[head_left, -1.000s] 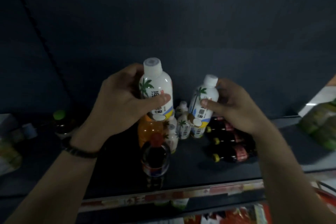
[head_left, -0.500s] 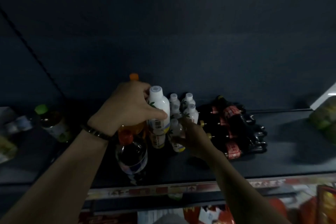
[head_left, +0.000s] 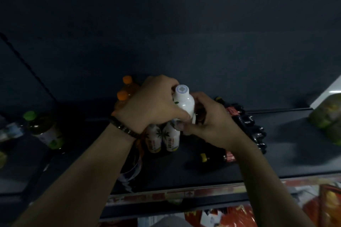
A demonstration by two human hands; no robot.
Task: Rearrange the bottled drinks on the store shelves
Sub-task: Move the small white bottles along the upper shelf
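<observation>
White bottle: cap up, over the middle of the dark shelf, base hidden by both hands. Left hand: I see fingers and thumb wrapped round the bottle's body. Right hand: fingers curled at the bottle's right side; I cannot tell whether it grips this bottle or something hidden. Two palm-label bottles stand upright just in front. Orange-capped bottles are behind the left hand, and dark bottles lie to the right.

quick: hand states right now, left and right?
Left hand: closed, holding the white bottle.
Right hand: fingers curled beside that bottle; cannot tell whether its grip holds anything.
</observation>
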